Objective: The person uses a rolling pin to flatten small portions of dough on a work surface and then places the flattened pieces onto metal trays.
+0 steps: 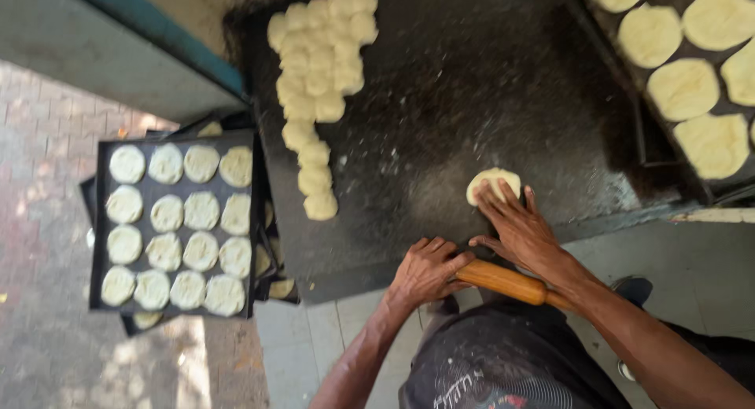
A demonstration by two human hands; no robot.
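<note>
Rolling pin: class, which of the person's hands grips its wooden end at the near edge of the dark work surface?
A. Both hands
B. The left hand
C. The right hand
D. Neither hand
B: the left hand is closed on the rolling pin, while the right hand presses flat on a dough piece.

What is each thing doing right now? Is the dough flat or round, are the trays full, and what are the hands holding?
Dough piece: partly flattened, under the right hand's fingers.
Right hand: open, pressing the dough piece.
Left hand: closed around the rolling pin.
Rolling pin: lying at the worktop edge, held.
Dough balls: round, unflattened, clustered on the worktop.
Left tray: full of flattened rounds.
Right tray: holding larger flattened rounds.
</note>
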